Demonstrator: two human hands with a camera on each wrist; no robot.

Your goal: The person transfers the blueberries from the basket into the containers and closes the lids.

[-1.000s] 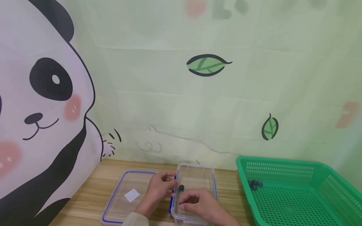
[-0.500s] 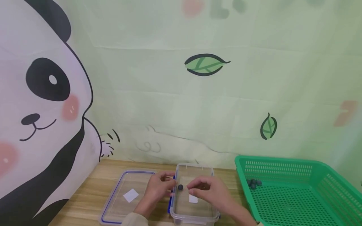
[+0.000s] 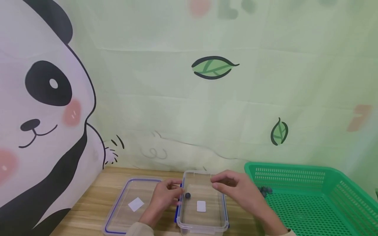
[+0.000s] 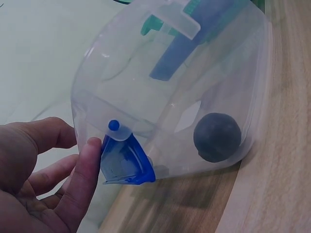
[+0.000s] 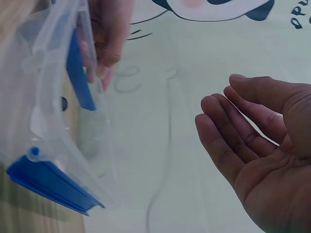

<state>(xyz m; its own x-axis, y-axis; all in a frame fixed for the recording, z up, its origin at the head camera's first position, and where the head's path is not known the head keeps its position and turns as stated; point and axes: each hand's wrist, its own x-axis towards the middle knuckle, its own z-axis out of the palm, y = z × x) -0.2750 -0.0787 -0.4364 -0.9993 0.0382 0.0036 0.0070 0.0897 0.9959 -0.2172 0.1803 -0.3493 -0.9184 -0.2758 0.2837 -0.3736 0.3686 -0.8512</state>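
My left hand (image 3: 166, 196) is at the left rim of a clear plastic food container (image 3: 203, 226); its fingertips touch the upper side wall beside a blue latch (image 4: 124, 160). One blueberry (image 4: 217, 137), round and dark blue, lies on the container floor near that left wall. My right hand (image 3: 236, 188) hovers over the container's right rim, palm inward. Its fingers are relaxed and slightly bent, with nothing between thumb and fingertips in the right wrist view. A white label (image 3: 201, 206) shows on the container's bottom.
The container's lid (image 3: 119, 203), blue-sealed with a white label, lies on the wooden table (image 3: 97, 183) at left. At right stands a green basket (image 3: 298, 167) with several blueberries (image 3: 267, 190) in its back left corner. Behind hangs a panda-printed backdrop (image 3: 165, 108).
My right hand has risen out from over the container's front and moved back and right to its right rim. The left hand and the blueberry in the container stay in place.
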